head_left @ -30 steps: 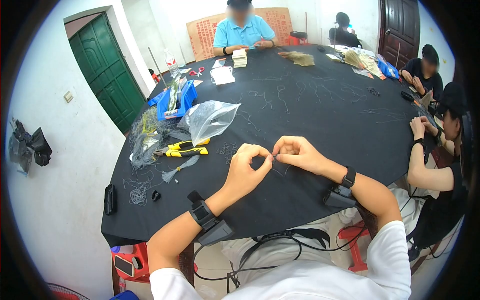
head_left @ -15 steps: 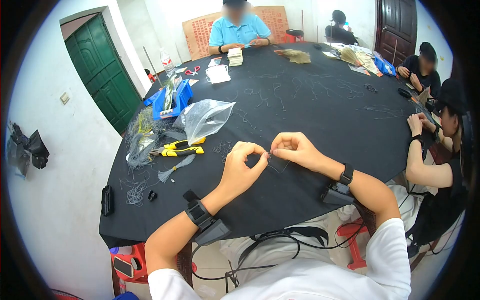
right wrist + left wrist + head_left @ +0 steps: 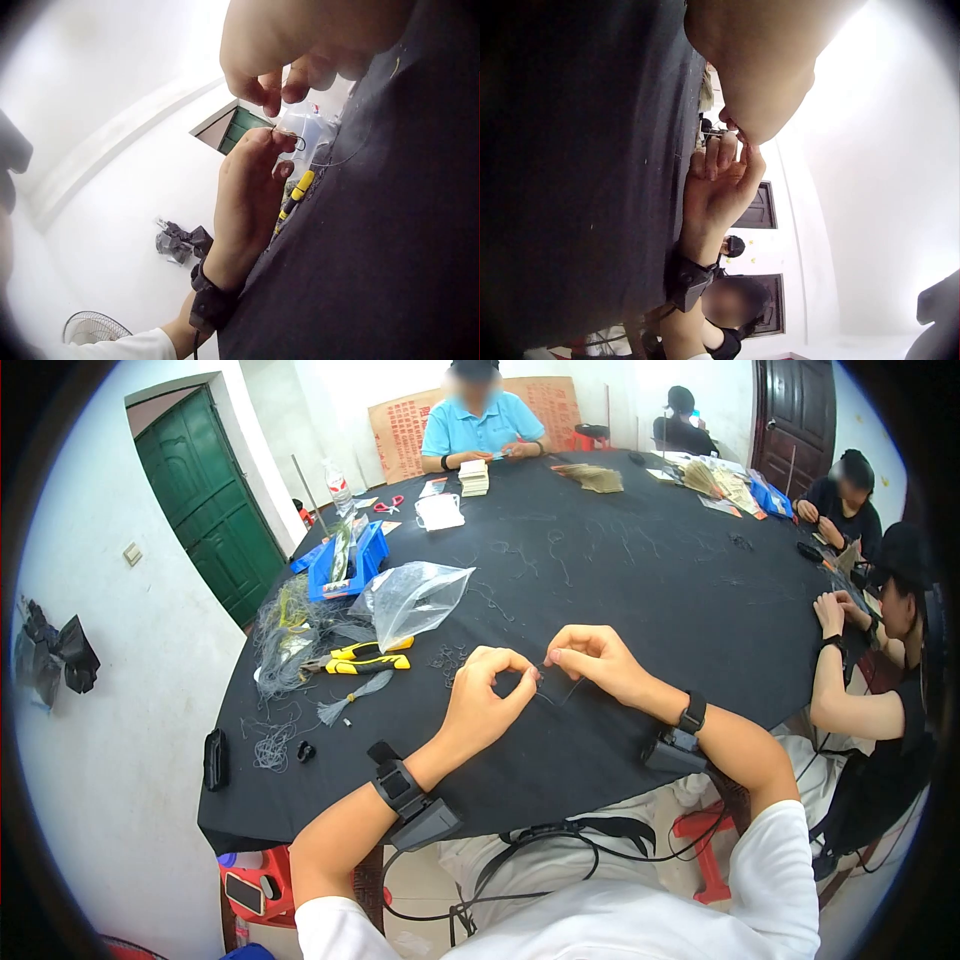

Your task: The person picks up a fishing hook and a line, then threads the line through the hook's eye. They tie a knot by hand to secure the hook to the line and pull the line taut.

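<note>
Over the black table my left hand pinches a small fish hook between thumb and forefinger. Its dark curved bend sticks out past the fingertips in the right wrist view. Thin grey fishing line trails from the hook. Facing it, my right hand has thumb and forefinger drawn together on a strand of line, a short gap from the left fingertips. Part of the line hangs beneath both hands in the head view. In the left wrist view the left hand covers the hook.
Left of my hands lie a small heap of dark hooks, yellow-black pliers, a tied bundle of line and a clear plastic bag. Behind them are tangled line and a blue bin. Other people sit around the table.
The fingertips of both hands met a second ago; now the right hand's have drawn slightly away to the right. The left hand keeps its pinch on the fish hook.
</note>
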Motion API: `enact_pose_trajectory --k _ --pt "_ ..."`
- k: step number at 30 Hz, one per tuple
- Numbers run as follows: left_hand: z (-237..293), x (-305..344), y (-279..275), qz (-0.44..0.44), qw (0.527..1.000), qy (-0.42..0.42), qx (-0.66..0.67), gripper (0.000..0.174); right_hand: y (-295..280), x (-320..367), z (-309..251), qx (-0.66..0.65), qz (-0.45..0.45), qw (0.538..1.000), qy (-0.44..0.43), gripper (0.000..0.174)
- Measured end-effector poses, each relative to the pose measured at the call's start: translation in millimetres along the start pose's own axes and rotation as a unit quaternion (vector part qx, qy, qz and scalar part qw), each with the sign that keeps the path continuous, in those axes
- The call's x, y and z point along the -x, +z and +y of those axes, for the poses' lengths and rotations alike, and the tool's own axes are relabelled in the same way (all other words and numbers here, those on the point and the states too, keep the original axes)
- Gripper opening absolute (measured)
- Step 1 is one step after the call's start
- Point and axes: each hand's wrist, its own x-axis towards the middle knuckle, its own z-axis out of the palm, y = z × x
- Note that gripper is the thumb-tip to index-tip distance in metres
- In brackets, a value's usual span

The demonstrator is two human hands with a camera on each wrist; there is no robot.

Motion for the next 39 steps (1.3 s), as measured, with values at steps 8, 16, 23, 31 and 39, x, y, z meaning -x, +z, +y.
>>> enact_pose_trajectory --k 8,16,23,31,39 --pt "0.7 0.0 -0.6 0.016 1.000 -0.001 -0.011 0.007 -1.3 0.6 1.0 0.008 0.021 1.000 0.022 0.014" --pt "0.0 -0.2 -0.5 0.024 1.000 -0.004 -0.011 0.007 0.5 1.3 -1.6 0.040 0.047 0.997 0.047 0.014" --pt "-0.2 0.3 -0.4 0.023 1.000 0.000 -0.014 0.007 -4.1 0.3 3.3 0.015 0.045 0.997 0.058 0.015" --pt "-4.3 1.1 1.6 -0.010 1.000 0.013 -0.012 0.007 -1.8 -0.7 3.1 0.024 0.016 1.000 -0.009 0.025" --pt "-0.8 -0.2 0.8 -0.004 1.000 0.017 -0.025 0.008 1.0 2.4 -8.6 0.076 -0.018 0.995 0.057 0.017"
